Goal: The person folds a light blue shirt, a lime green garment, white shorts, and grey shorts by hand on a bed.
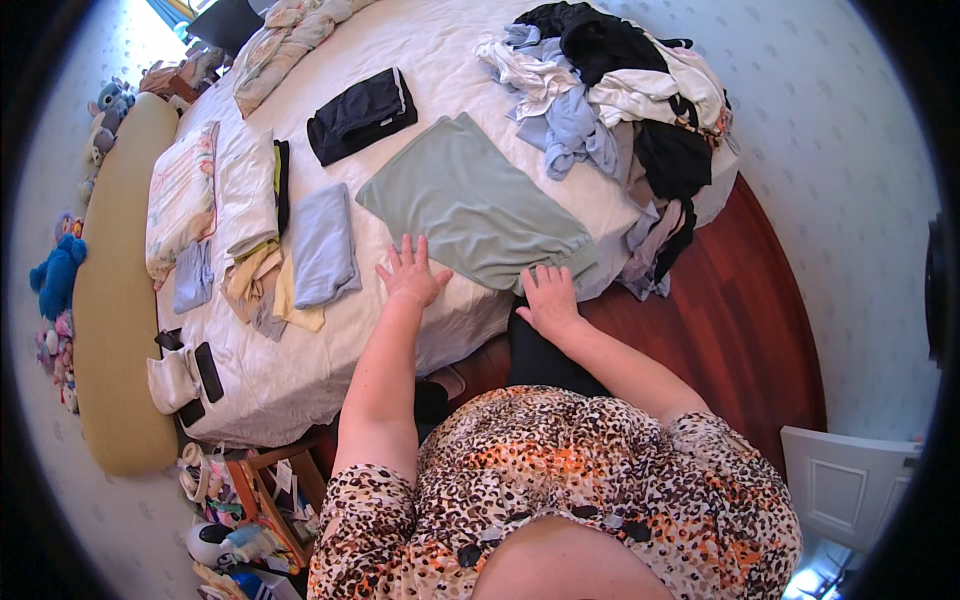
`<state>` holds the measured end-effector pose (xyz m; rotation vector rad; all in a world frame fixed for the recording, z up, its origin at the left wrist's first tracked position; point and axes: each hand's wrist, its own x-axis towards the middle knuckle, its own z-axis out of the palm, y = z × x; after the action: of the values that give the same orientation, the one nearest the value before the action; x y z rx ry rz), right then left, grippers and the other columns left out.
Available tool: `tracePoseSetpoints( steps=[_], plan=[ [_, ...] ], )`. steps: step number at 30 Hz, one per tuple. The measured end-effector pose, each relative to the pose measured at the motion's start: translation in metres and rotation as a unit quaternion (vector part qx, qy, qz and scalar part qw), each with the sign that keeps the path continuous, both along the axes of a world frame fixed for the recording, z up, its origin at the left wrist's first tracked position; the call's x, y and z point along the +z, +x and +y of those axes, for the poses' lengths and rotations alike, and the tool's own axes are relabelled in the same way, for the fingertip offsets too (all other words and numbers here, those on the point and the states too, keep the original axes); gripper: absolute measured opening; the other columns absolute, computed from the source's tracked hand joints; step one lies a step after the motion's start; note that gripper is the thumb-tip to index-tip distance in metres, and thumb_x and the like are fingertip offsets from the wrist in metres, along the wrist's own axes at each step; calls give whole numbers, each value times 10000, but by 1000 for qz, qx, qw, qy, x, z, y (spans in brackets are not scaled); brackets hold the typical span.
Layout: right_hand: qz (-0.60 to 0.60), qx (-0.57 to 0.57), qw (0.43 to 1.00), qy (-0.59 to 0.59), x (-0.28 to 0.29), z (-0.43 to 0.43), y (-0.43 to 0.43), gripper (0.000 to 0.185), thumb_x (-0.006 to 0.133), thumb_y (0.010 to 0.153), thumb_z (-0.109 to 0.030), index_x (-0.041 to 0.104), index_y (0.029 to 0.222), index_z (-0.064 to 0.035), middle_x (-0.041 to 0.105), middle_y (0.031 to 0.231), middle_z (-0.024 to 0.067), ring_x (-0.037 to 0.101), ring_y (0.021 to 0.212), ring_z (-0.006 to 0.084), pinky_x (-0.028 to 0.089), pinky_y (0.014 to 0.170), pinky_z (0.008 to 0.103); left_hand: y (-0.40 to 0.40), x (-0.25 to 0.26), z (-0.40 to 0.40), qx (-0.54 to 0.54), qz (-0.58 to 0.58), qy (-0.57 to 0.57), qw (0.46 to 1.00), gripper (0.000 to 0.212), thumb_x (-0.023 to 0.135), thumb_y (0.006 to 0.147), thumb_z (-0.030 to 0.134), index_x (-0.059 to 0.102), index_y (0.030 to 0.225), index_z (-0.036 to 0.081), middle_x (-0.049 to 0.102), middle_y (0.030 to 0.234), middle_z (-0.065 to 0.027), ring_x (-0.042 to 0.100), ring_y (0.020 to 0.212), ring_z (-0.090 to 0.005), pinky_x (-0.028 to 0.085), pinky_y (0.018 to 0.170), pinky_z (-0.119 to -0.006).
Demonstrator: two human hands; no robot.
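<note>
A pale green garment (465, 202) with a gathered, elastic-looking waistband (574, 262) lies spread on the bed in front of me. Its waistband end reaches the near edge of the mattress. My left hand (411, 276) is palm down with fingers spread, its fingertips at the garment's near left edge. At the waistband, my right hand (551, 300) lies palm down, fingers slightly apart on the cloth. A folded light blue garment (324, 246) rests left of my left hand. Farther back sits a folded black garment (362, 115) with a white stripe.
A loose heap of clothes (600, 97) hangs over the bed's right end. Folded white clothing (250, 195), yellow pieces (300, 300) and a floral pillow (182, 199) lie leftward. A phone (209, 372) is near the headboard (124, 300). Below left stands a wooden stand (270, 502).
</note>
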<state>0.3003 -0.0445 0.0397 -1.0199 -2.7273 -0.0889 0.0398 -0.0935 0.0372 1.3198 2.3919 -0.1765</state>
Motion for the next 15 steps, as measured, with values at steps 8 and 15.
tracePoseSetpoints(
  steps=[8,15],
  plan=[
    [0,112,994,22,-2,10,25,113,542,763,-143,577,860,-96,529,857,82,529,844,262,414,743,382,-7,5,-1,5,-12,-28,1000,924,526,830,640,71,1527,240,11,1596,-37,46,1460,-304,102,1121,-601],
    [34,86,947,-308,-3,21,44,282,597,812,-202,611,1046,-45,584,969,138,568,953,345,467,815,437,-1,12,9,-2,0,-46,999,931,570,807,627,116,1523,242,56,1593,-46,79,1453,-327,113,1109,-624]
  ],
)
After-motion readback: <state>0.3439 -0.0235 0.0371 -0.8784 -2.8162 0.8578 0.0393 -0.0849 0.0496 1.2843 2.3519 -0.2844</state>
